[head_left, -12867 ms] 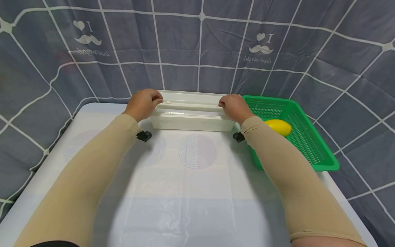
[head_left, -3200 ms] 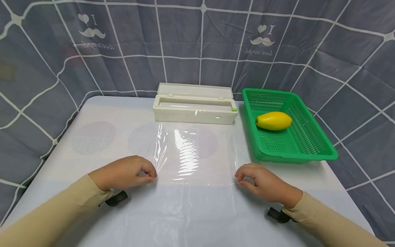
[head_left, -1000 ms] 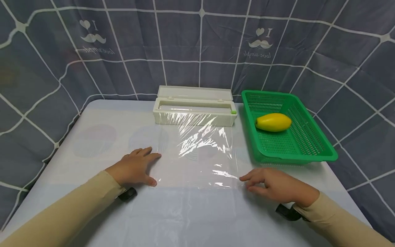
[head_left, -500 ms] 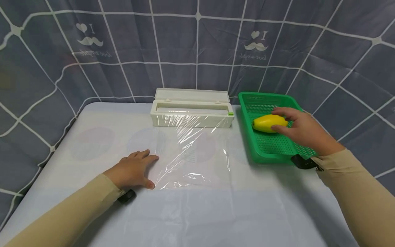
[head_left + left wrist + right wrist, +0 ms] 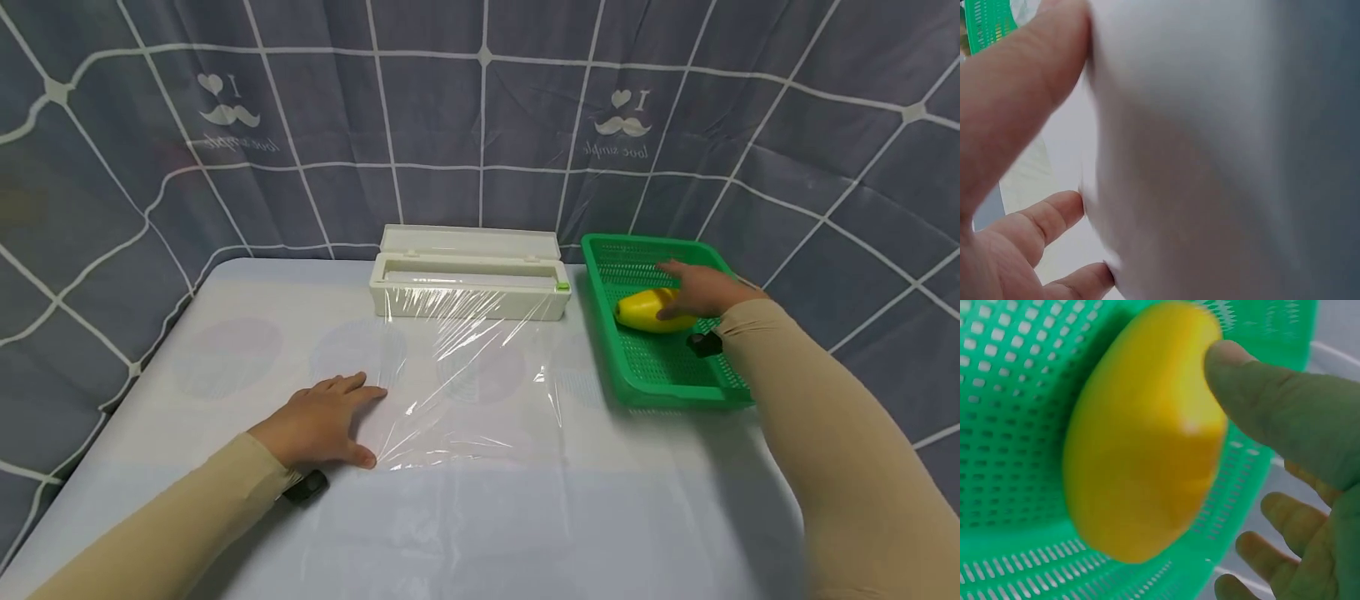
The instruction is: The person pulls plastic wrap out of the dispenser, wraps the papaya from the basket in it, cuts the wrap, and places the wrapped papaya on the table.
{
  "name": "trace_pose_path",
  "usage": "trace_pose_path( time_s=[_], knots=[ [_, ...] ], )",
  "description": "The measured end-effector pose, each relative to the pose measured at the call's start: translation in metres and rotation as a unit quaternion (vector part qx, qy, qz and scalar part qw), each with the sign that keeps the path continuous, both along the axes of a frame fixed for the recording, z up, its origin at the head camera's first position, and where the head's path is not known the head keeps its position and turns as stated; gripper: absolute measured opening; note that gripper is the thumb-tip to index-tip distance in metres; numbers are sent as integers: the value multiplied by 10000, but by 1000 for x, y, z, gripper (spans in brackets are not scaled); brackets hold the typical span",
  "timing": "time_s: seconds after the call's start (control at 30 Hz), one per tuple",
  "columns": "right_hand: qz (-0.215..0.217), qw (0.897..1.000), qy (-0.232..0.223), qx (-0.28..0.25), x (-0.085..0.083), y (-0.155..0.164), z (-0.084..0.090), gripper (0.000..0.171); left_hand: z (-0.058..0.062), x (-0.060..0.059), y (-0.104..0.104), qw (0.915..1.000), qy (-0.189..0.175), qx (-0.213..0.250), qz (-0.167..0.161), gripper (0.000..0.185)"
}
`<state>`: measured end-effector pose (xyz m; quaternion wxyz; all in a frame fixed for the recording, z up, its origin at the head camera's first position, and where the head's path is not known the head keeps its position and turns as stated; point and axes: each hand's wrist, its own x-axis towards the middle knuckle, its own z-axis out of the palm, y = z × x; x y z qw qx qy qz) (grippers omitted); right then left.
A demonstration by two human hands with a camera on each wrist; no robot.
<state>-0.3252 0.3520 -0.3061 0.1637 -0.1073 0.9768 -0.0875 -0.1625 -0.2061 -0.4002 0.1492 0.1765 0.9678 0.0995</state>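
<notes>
One yellow oval mango-like fruit (image 5: 647, 311) lies in one green perforated plastic basket (image 5: 645, 379), just right of the one white cling-film dispenser box (image 5: 468, 283). My right hand (image 5: 701, 289) is on the fruit: the thumb touches it in the wrist view, fingers spread over it, but I can't tell if it's a real grasp. One clear film sheet (image 5: 472, 375) runs from the dispenser box toward me. My left hand (image 5: 322, 421) lies flat, fingers straight, pressing the sheet's left edge to the white table (image 5: 187, 350).
</notes>
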Motion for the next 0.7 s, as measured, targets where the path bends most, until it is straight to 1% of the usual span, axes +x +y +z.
trace_pose_path(
  time_s=[0.13, 0.27, 0.4, 0.5, 0.57, 0.7],
  knots=[
    [-40, 9997, -211, 100, -13, 4, -14, 101, 0, -1, -2, 10000, 5, -54, -7, 100],
    [-182, 9991, -368, 67, -20, 9, -26, 101, -2, -1, -4, 10000, 23, -70, -4, 101],
    [-557, 9953, -736, -292, -22, 13, -36, 93, -3, -1, -4, 10000, 4, -19, 38, 102],
    [-658, 9934, -827, -443, -21, 15, -40, 88, -3, -1, -2, 10000, -47, 6, 77, 102],
    [-505, 9960, -655, -344, -21, 16, -42, 85, -2, -2, -1, 9999, -82, -6, 99, 102],
    [-375, 9975, -503, -335, -21, 14, -42, 82, -1, -3, -1, 9999, -101, -52, 81, 102]
  ],
)
